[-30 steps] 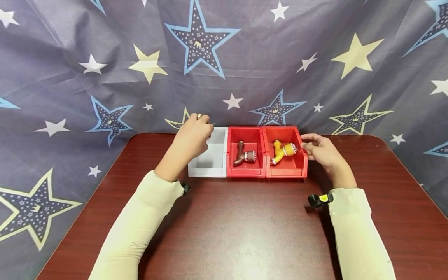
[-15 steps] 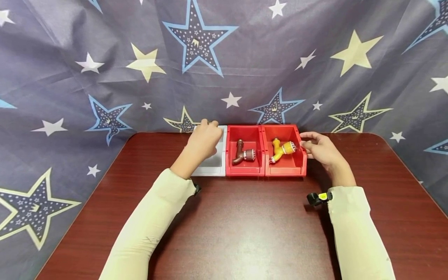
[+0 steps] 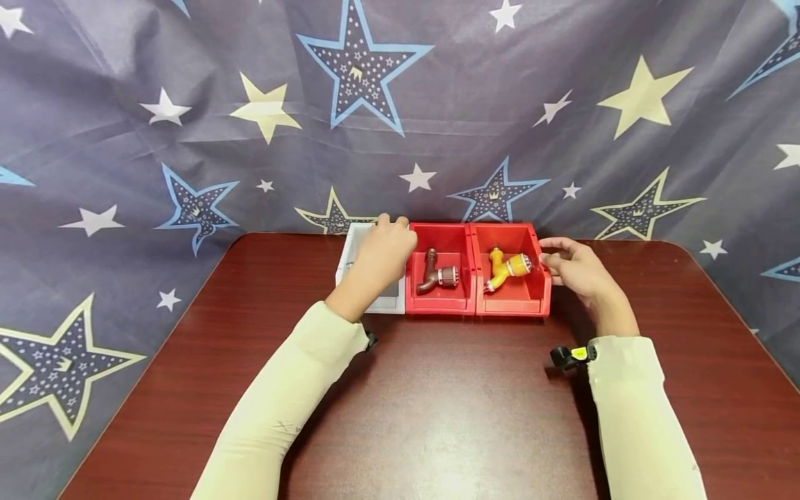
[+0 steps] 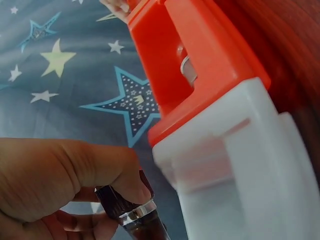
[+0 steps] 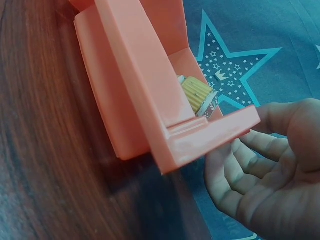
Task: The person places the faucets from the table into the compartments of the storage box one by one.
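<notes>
My left hand (image 3: 379,255) is over the grey bin (image 3: 387,305), the leftmost in a row. In the left wrist view its thumb and fingers pinch a dark water tap (image 4: 120,202) by the ribbed knob, above a silver ring; the tap's lower part runs out of that view. A similar brown tap (image 3: 448,276) lies in the middle red bin (image 3: 440,306). The right red bin (image 3: 512,307) contains a yellow tap (image 3: 519,264). My right hand (image 3: 581,274) touches that bin's right wall with fingertips at the rim, loosely bent, holding nothing.
The three bins stand side by side at the back of a dark reddish wooden table (image 3: 450,410). Close behind them hangs a grey curtain (image 3: 450,83) printed with stars. A black wrist camera (image 3: 570,357) is worn on the right wrist.
My left hand has moved right and slightly down, from the grey bin's left back corner to over its right side. The right hand stays at the right bin's wall.
</notes>
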`<state>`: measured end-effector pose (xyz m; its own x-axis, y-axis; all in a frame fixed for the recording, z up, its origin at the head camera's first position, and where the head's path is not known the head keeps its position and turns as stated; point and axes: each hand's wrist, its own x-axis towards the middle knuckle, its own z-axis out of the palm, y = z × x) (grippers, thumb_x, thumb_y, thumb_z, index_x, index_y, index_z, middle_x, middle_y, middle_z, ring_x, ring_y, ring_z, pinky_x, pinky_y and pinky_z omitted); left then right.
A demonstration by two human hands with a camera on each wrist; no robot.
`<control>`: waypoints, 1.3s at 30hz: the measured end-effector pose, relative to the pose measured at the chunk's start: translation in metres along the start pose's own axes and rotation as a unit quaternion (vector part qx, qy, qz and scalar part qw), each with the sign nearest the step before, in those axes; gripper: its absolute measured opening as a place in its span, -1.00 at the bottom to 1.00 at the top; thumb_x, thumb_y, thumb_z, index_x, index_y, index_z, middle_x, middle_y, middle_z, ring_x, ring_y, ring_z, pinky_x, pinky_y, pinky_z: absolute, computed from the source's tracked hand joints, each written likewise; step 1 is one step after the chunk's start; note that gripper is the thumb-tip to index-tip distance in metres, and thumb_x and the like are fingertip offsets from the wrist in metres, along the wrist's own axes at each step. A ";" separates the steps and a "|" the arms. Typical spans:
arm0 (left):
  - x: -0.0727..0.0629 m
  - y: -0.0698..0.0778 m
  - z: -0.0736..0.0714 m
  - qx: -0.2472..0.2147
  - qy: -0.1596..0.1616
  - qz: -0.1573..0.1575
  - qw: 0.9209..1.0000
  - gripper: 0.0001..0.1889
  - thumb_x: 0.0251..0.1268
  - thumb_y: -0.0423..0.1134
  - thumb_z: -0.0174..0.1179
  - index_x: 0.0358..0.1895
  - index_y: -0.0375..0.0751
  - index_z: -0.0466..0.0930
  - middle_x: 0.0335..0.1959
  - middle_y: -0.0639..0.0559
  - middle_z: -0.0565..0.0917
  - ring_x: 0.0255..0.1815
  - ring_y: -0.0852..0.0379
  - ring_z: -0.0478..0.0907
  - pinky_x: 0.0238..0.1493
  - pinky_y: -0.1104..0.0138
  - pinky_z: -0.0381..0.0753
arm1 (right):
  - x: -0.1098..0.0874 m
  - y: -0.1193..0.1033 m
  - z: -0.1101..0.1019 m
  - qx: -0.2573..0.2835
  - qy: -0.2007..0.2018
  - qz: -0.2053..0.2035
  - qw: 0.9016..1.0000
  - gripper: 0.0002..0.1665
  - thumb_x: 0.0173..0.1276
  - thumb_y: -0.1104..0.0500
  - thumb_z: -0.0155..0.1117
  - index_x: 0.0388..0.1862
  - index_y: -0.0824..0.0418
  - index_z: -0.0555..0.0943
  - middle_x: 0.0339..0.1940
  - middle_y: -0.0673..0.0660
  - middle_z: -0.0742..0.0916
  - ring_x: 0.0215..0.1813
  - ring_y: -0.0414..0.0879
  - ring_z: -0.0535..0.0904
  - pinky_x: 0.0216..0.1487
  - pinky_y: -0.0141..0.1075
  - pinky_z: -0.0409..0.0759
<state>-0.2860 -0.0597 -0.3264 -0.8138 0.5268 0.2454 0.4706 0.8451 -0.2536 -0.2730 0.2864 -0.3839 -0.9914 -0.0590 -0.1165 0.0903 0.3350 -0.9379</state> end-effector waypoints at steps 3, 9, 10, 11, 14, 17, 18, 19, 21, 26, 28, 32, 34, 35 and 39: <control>0.001 0.000 0.007 0.000 -0.005 0.002 1.000 -0.88 0.17 -0.39 0.32 -0.24 -0.18 0.79 -0.17 -0.22 0.67 -0.12 -0.26 0.58 -0.18 0.04 0.72 | -0.001 0.001 0.000 -0.001 0.000 -0.001 1.000 -0.41 0.62 0.20 0.04 0.54 0.35 0.27 0.18 0.37 0.55 -0.17 -0.20 0.66 -0.05 -0.31 0.73; 0.001 -0.010 0.015 -0.038 -0.019 -0.009 0.999 -0.92 0.06 -0.40 0.39 -0.34 -0.24 0.73 -0.20 -0.21 0.69 -0.09 -0.26 0.61 -0.01 -0.02 0.64 | 0.001 0.002 0.000 0.003 0.000 -0.004 1.000 -0.42 0.61 0.20 0.04 0.53 0.34 0.28 0.20 0.37 0.55 -0.16 -0.20 0.67 -0.03 -0.28 0.73; 0.000 -0.012 0.016 -0.048 -0.022 -0.016 0.998 -0.91 0.05 -0.40 0.39 -0.34 -0.25 0.73 -0.19 -0.22 0.69 -0.10 -0.28 0.60 -0.05 -0.01 0.66 | 0.002 0.001 0.000 0.004 0.000 -0.003 1.000 -0.41 0.62 0.20 0.04 0.53 0.33 0.28 0.21 0.38 0.54 -0.15 -0.19 0.67 -0.03 -0.28 0.73; 0.000 -0.013 0.016 -0.055 -0.025 -0.021 0.998 -0.90 0.03 -0.40 0.41 -0.34 -0.25 0.72 -0.18 -0.22 0.68 -0.11 -0.30 0.60 -0.08 0.00 0.68 | 0.002 0.001 -0.001 0.005 0.000 -0.003 1.000 -0.41 0.62 0.19 0.04 0.54 0.33 0.27 0.22 0.38 0.54 -0.14 -0.19 0.67 -0.02 -0.28 0.73; -0.001 -0.017 0.019 -0.068 -0.030 -0.022 0.997 -0.87 0.00 -0.38 0.44 -0.35 -0.25 0.72 -0.19 -0.22 0.67 -0.14 -0.33 0.59 -0.15 -0.01 0.70 | 0.002 0.000 -0.001 0.005 0.000 -0.002 1.000 -0.41 0.62 0.19 0.05 0.54 0.32 0.27 0.24 0.39 0.53 -0.12 -0.17 0.67 -0.02 -0.28 0.72; -0.001 -0.021 0.026 -0.068 -0.029 -0.009 0.997 -0.90 -0.02 -0.36 0.45 -0.41 -0.23 0.72 -0.25 -0.22 0.68 -0.19 -0.32 0.61 -0.12 0.00 0.66 | 0.001 0.000 -0.001 0.004 0.000 -0.002 1.000 -0.42 0.62 0.19 0.05 0.53 0.32 0.28 0.23 0.38 0.54 -0.12 -0.16 0.67 -0.02 -0.28 0.72; -0.001 -0.022 0.028 -0.070 -0.032 -0.009 0.997 -0.91 -0.02 -0.37 0.44 -0.43 -0.22 0.71 -0.27 -0.21 0.68 -0.21 -0.31 0.61 -0.12 -0.01 0.64 | 0.001 0.000 -0.001 0.004 0.000 -0.003 1.000 -0.42 0.62 0.20 0.04 0.53 0.33 0.28 0.22 0.38 0.54 -0.12 -0.17 0.67 -0.02 -0.28 0.72; -0.002 -0.024 0.030 -0.075 -0.034 -0.010 0.997 -0.91 -0.03 -0.37 0.44 -0.45 -0.21 0.70 -0.29 -0.21 0.67 -0.23 -0.30 0.62 -0.14 0.00 0.64 | 0.001 0.000 -0.001 0.005 0.000 -0.003 1.000 -0.42 0.62 0.20 0.04 0.53 0.33 0.28 0.21 0.38 0.54 -0.13 -0.17 0.66 -0.02 -0.28 0.72; -0.002 -0.026 0.035 -0.080 -0.041 -0.010 0.996 -0.91 -0.04 -0.38 0.41 -0.49 -0.18 0.68 -0.33 -0.19 0.67 -0.26 -0.28 0.63 -0.14 0.00 0.62 | 0.000 0.000 0.000 0.005 0.000 -0.005 1.000 -0.43 0.61 0.21 0.04 0.52 0.34 0.28 0.18 0.38 0.54 -0.15 -0.18 0.66 -0.04 -0.29 0.72; 0.000 -0.027 0.039 -0.104 -0.063 -0.016 0.992 -0.93 -0.02 -0.37 0.38 -0.47 -0.17 0.67 -0.30 -0.18 0.65 -0.25 -0.27 0.61 -0.12 0.00 0.61 | -0.001 0.000 -0.001 0.008 0.004 -0.009 1.000 -0.44 0.61 0.22 0.04 0.51 0.35 0.30 0.14 0.36 0.55 -0.17 -0.20 0.66 -0.07 -0.31 0.73; 0.000 -0.026 0.040 -0.105 -0.069 -0.017 0.992 -0.96 0.02 -0.37 0.36 -0.43 -0.20 0.69 -0.28 -0.19 0.66 -0.21 -0.27 0.61 -0.08 -0.01 0.61 | -0.001 0.000 -0.001 0.010 0.004 -0.011 1.000 -0.43 0.61 0.22 0.04 0.51 0.37 0.29 0.15 0.36 0.55 -0.16 -0.20 0.66 -0.05 -0.29 0.73; 0.000 -0.025 0.043 -0.097 -0.085 -0.013 0.992 -0.97 0.07 -0.38 0.33 -0.40 -0.25 0.70 -0.28 -0.22 0.69 -0.20 -0.27 0.63 -0.06 -0.01 0.63 | -0.002 0.001 -0.001 0.007 0.002 -0.011 1.000 -0.43 0.61 0.22 0.04 0.51 0.37 0.29 0.18 0.37 0.55 -0.12 -0.18 0.66 -0.02 -0.27 0.73; 0.000 -0.025 0.045 -0.100 -0.095 -0.011 0.990 -0.98 0.06 -0.39 0.32 -0.42 -0.25 0.69 -0.28 -0.23 0.69 -0.21 -0.26 0.64 -0.10 0.00 0.64 | -0.002 0.001 -0.001 0.007 0.002 -0.010 1.000 -0.43 0.61 0.22 0.03 0.51 0.36 0.29 0.20 0.37 0.55 -0.11 -0.17 0.66 -0.02 -0.26 0.73; 0.000 -0.025 0.045 -0.104 -0.099 -0.011 0.990 -0.98 0.05 -0.40 0.32 -0.43 -0.25 0.68 -0.29 -0.22 0.69 -0.22 -0.25 0.64 -0.11 0.00 0.64 | -0.002 0.001 0.000 0.008 0.002 -0.010 1.000 -0.44 0.61 0.23 0.03 0.51 0.36 0.29 0.20 0.38 0.54 -0.11 -0.17 0.66 -0.02 -0.26 0.73; -0.001 -0.025 0.047 -0.123 -0.106 -0.013 0.987 -0.96 0.03 -0.43 0.32 -0.45 -0.22 0.68 -0.32 -0.19 0.67 -0.24 -0.24 0.63 -0.16 0.02 0.65 | -0.001 0.002 0.000 0.016 -0.001 -0.018 1.000 -0.43 0.61 0.25 0.02 0.52 0.39 0.27 0.22 0.41 0.54 -0.15 -0.21 0.67 -0.05 -0.29 0.73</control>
<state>-0.3132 -0.0851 -0.3646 -0.8677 0.4955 0.0408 0.4956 0.8685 -0.0078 -0.2718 0.2867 -0.3857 -0.9938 -0.0728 -0.0840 0.0583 0.3019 -0.9515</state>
